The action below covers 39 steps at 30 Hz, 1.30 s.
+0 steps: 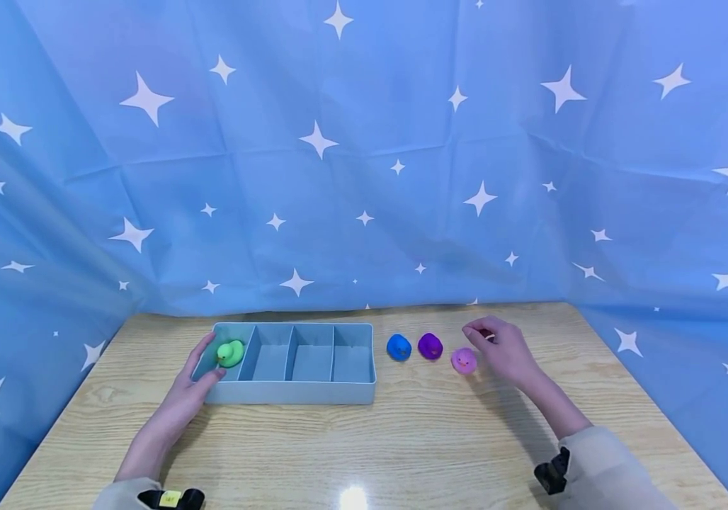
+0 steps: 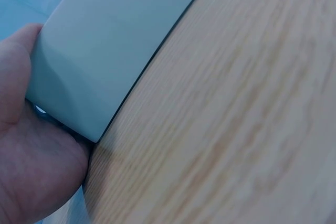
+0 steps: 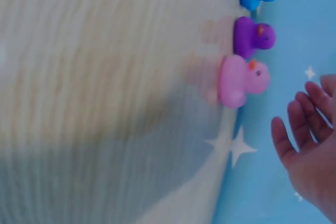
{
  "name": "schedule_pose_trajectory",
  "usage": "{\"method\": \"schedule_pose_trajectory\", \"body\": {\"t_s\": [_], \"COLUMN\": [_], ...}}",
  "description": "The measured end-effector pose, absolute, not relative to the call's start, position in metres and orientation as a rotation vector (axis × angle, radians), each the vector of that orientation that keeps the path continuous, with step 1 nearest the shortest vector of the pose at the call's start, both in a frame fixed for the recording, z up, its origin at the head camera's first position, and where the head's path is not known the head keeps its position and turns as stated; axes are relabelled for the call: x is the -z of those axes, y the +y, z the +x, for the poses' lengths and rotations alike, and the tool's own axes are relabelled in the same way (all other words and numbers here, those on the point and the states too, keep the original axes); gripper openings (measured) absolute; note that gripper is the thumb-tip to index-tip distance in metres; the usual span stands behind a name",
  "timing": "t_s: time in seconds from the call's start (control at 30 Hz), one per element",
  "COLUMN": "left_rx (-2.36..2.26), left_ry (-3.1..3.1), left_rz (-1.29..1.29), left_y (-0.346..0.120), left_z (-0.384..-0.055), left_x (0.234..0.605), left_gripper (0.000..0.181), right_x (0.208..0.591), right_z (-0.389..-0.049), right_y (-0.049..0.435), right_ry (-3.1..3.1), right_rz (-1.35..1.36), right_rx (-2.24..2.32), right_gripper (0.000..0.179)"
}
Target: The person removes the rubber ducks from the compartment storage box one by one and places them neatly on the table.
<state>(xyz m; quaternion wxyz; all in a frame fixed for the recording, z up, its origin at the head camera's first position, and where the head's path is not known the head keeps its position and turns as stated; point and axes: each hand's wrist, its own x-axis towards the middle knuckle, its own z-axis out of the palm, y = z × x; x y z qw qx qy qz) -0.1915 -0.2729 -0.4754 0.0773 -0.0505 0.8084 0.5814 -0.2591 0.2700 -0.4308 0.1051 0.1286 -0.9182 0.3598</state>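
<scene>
While the tray (image 1: 290, 393) is gripped at its left end by the left hand (image 1: 187, 389), the pink duck (image 1: 464, 362) near the far edge of the tabletop (image 1: 428, 446) is seemingly being reached for by the loosely curled right hand (image 1: 505, 348) (holding zilch), so a light pinch is probably needed.

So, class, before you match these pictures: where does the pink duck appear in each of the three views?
Head: the pink duck is right of centre, below mid-height, at the lower left of the right hand.
Left wrist: not in this picture.
Right wrist: right of centre, slightly above mid-height, just below the purple duck.
Shared landmark: the wood-grain table, visible in all three.
</scene>
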Motion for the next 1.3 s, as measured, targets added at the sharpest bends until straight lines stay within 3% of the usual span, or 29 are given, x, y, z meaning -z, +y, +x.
{"method": "schedule_pose_trajectory", "body": {"t_s": [0.63,1.3], "left_rx": [-1.750,-1.743], "left_ry": [2.415,2.422], "left_rz": [-0.160,-0.164], "left_y": [-0.274,-0.274], "left_z": [-0.193,-0.194], "left_x": [0.477,0.476], "left_gripper": [0.081,0.081], "right_x": [0.388,0.382], "right_z": [-0.258,-0.258], "right_y": [0.227,0.135], "right_ry": [-2.645,-2.636], "right_rz": [0.567,0.839], "right_rx": [-1.210,-1.429], "right_gripper": [0.034,0.042]}}
